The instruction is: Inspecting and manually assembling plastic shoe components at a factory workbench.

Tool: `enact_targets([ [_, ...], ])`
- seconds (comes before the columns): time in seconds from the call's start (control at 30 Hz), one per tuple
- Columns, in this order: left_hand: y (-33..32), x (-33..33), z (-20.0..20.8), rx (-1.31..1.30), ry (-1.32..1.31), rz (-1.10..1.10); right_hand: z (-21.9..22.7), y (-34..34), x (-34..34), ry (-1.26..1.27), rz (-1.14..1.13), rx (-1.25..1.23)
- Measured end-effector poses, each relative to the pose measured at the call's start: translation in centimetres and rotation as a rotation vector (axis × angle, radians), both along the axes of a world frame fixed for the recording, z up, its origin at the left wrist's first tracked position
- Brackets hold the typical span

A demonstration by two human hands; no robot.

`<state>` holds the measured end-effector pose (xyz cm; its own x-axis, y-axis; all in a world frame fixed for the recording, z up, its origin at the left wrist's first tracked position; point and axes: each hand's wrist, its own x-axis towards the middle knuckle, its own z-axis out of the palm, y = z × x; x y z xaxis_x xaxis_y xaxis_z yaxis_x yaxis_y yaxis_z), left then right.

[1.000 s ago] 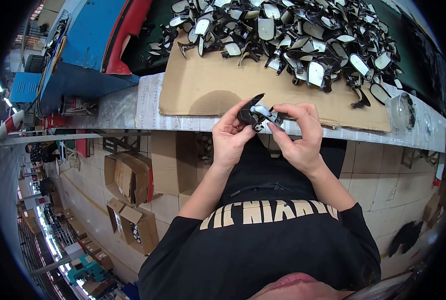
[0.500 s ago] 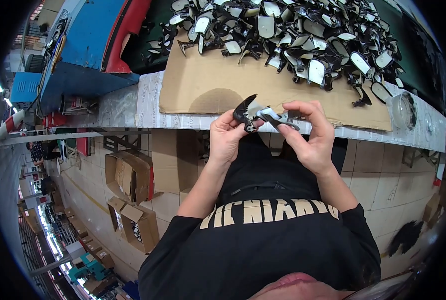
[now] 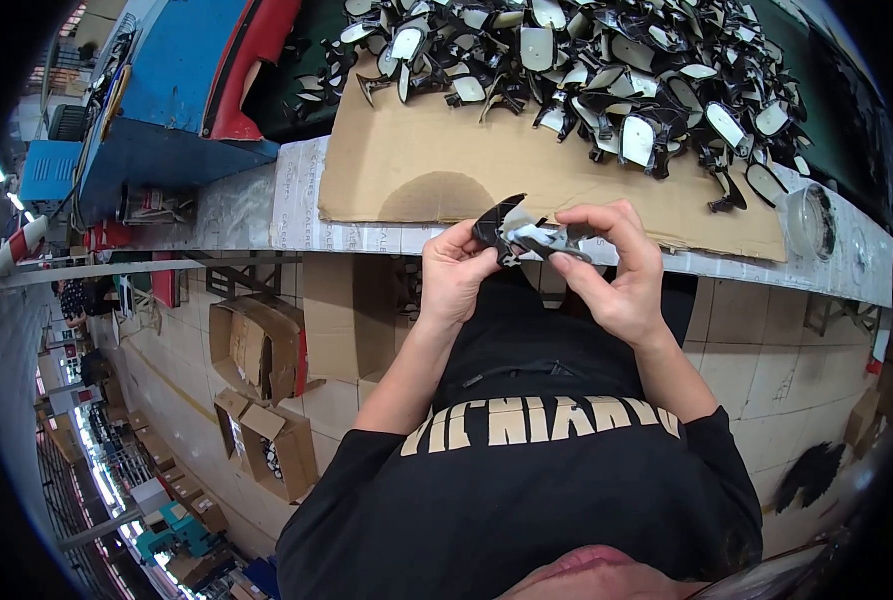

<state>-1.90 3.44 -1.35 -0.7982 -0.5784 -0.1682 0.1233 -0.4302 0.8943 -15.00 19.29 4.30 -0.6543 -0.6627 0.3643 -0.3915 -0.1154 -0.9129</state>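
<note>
Just off the front edge of the table, I hold up a small glossy black shoe heel with a pale face. My left hand pinches it between thumb and fingers. My right hand is closed on a slim grey piece with a pale bluish end, and its kind is too blurred to name. That pale end touches or overlaps the heel. Beyond my hands, a big heap of black heels with white and cream faces covers the back of a cardboard sheet.
A clear round dish stands on the table's right end. Blue and red machine housing rises at the left. Below the table are open cardboard boxes on a tiled floor. A metal bar runs along the left.
The grey piece in my right hand has moved left, closer against the heel. The heel has tilted slightly, and my right hand has shifted a little left. The heap stays put.
</note>
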Motion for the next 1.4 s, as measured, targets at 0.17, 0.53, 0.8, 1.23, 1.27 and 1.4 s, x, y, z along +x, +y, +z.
enact_targets([
  [0.17, 0.3, 0.3, 0.1, -0.059, 0.007, -0.026, -1.0, -0.8, 0.2, 0.248, -0.089, 0.077],
  [0.53, 1.3, -0.2, 1.0, -0.038, -0.037, 0.042, -1.3, -1.4, -1.2, 0.362, -0.319, 0.068],
  [0.8, 1.0, -0.3, 1.1, 0.201, -0.043, 0.036, -1.7, -1.3, 0.5, 0.35, -0.204, 0.054],
  [1.23, -1.6, 1.8, 2.1, 0.211, -0.113, 0.025, -3.1, -1.3, -3.1, 0.346, -0.383, 0.107],
  [1.27, -2.4, 2.6, 2.5, 0.201, -0.119, 0.038, -3.4, -1.2, -3.5, 0.247, -0.372, 0.079],
  [1.4, -5.9, 7.6, 4.3, -0.095, -0.263, 0.158, -5.8, -0.3, -4.9, -0.027, -0.284, 0.035],
])
